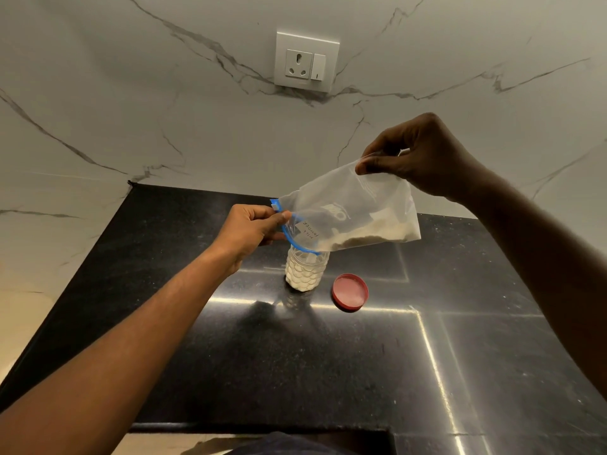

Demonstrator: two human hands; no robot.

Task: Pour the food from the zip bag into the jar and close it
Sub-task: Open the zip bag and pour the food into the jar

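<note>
A clear zip bag (345,205) with a blue zip strip hangs tilted over a small clear plastic jar (305,272). Pale grainy food lies along the bag's lower edge and fills much of the jar. The bag's open blue mouth rests right at the jar's rim. My left hand (251,231) pinches the mouth end of the bag beside the zip. My right hand (423,156) holds the bag's raised bottom corner higher up. The red lid (350,292) lies on the black counter, just right of the jar.
The black polished counter (328,372) ends at a front edge near me and at a left edge. A marble wall rises behind it, with a white socket and switch (307,62) high up.
</note>
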